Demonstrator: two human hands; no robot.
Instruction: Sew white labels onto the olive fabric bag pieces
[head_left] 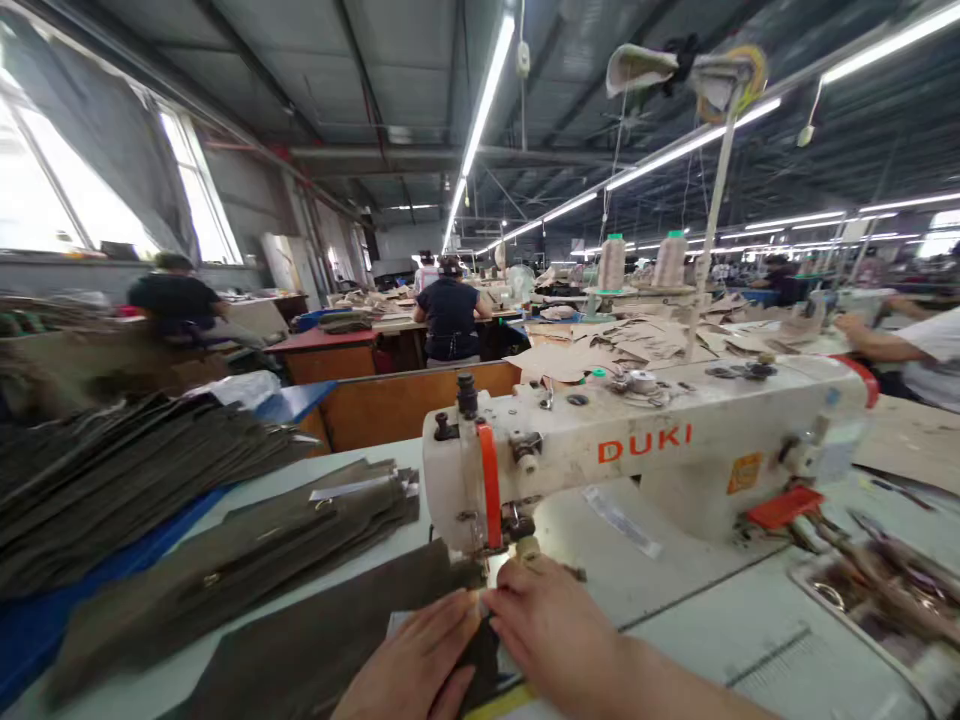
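A dark olive fabric panel (322, 620) lies on the sewing table, its far right end under the needle area of a white sewing machine (555, 450) marked DUKI. My left hand (424, 655) presses on this panel, fingers together, their tips meeting my right hand just in front of the presser foot. My right hand (551, 625) has bent fingers closed at the fabric's edge. Between the fingertips shows a small whitish bit that I cannot make out. A lamp lights the needle area; the needle itself is hidden.
Left of the machine lies a stack of olive pieces (330, 520) with metal rings; beyond it, a larger dark stack (150, 470) on blue sheeting. A tray of small parts (862, 610) is at right. Thread cones (611, 264) stand behind. Several people work nearby, one (450, 310) ahead.
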